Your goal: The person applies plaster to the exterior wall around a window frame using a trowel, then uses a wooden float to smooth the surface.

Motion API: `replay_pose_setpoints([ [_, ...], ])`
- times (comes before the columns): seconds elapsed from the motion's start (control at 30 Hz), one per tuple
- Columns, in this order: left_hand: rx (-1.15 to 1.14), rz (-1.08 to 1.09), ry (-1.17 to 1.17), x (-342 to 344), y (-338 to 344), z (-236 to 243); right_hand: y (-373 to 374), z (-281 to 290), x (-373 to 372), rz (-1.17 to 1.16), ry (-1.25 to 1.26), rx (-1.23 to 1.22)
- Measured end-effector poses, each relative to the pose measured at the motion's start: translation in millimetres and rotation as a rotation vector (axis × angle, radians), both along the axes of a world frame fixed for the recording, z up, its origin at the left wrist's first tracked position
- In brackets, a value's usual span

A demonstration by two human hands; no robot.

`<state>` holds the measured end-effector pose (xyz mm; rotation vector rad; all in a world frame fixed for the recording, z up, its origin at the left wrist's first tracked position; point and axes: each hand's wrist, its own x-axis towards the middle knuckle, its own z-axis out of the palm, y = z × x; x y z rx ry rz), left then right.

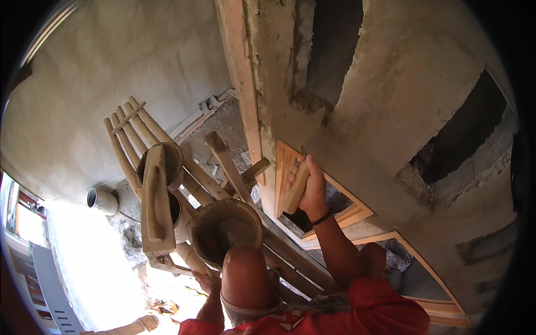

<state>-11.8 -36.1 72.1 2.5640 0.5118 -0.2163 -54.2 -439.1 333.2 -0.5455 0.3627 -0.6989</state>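
Nearest: your knee [243, 273], with your left hand [209, 281] low beside it, fingers mostly hidden, grip impossible to tell. Next: mortar bucket [226, 230] on the bamboo scaffold [167, 162], a long wooden float [155, 204] lying on a second bucket to its left. Farther right: your right hand [310, 190], fingers wrapped round the handle of a wooden float [287, 181]. The float's long axis runs upright, its face flat against the wet plaster wall [391, 111] beside the wooden frame [346, 215].

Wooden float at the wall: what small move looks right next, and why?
Probably a short sweep of the wooden float along the wet plaster beside the frame. The right hand grips its handle with the float flat against the wall, and the surface around it looks rough and uneven. The left hand is low by the mortar pan, mostly hidden.
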Motion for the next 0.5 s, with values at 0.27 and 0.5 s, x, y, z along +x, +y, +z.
replay_pose_setpoints([
  [0.27, -0.007, 0.022, -0.037, -2.2, -6.5, 11.2, -22.4, -11.0, 14.2, 0.019, -0.036, 0.052],
  [0.5, 0.001, 0.017, 0.047, 0.4, -5.4, 8.3, -32.0, -25.6, 32.2, 0.011, -0.026, 0.026],
])
